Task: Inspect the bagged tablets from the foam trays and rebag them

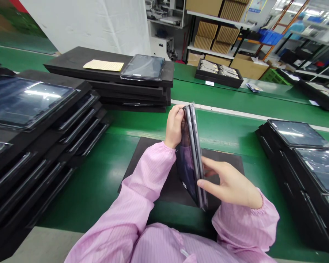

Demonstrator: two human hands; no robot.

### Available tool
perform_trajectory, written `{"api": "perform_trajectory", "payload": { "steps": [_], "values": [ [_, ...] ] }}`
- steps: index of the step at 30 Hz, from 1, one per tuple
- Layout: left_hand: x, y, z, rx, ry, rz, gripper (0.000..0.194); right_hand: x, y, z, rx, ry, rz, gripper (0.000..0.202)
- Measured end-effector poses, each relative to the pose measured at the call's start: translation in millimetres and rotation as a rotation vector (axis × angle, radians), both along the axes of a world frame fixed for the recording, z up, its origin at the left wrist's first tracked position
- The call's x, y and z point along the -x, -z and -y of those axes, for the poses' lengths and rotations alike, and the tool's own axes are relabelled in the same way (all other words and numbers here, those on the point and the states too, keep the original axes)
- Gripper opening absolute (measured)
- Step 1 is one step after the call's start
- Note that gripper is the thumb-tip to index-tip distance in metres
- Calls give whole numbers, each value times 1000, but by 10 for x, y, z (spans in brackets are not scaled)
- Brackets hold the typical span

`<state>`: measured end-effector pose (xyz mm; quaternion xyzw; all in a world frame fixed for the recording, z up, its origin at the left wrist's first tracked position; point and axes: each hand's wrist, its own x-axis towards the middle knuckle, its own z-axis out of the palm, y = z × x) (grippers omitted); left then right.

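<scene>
Two slim grey-edged, dark-screened tablets (191, 157): right one's outer face turned from view.
Flat black foam mat (168, 190): partly hidden by the tablets.
Left-hand stack of black foam trays (41, 138): cut off by the edge.
Pale yellow paper sheet (103, 66): markings illegible.
Distant person in blue (297, 27): blurred.

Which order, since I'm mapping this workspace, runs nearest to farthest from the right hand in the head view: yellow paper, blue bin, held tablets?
1. Held tablets: touching the right hand.
2. Yellow paper: left, farther back.
3. Blue bin: right, in the background.
</scene>
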<state>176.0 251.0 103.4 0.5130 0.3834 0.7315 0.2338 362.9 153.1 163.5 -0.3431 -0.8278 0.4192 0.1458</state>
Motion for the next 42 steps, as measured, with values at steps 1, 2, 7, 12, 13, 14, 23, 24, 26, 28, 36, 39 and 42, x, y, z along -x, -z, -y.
{"api": "perform_trajectory", "payload": {
  "steps": [1,2,7,12,13,14,23,24,26,28,36,39,42],
  "values": [
    [-12,-16,23,-9,13,-9,59,29,27,9,-27,69,-70,43],
    [-25,-30,45,-18,33,-18,58,58,52,18,-55,129,-135,51],
    [-80,-65,129,-79,110,-67,55,130,127,44,-169,194,-290,63],
    [-103,-108,288,-251,36,-221,43,227,207,50,-193,316,-473,56],
    [-102,-119,333,-300,13,-272,38,268,233,52,-197,375,-523,54],
    [-99,-128,378,-339,4,-319,34,311,259,54,-200,425,-570,53],
    [-106,-162,601,-274,324,-397,68,442,315,79,-3,536,-702,56],
    [-125,-171,613,-281,329,-400,66,435,300,85,-10,543,-715,54],
    [-167,-190,633,-305,331,-410,63,420,264,100,-57,561,-726,52],
    [-205,-209,648,-320,326,-426,60,402,228,112,-100,589,-715,49],
    [-236,-234,668,-333,296,-440,56,308,200,57,-74,562,-718,49],
    [-194,-227,669,-321,326,-432,61,290,231,36,-54,443,-744,57],
    [-149,-222,681,-328,347,-419,65,289,256,46,-54,362,-729,63]
  ]
}}
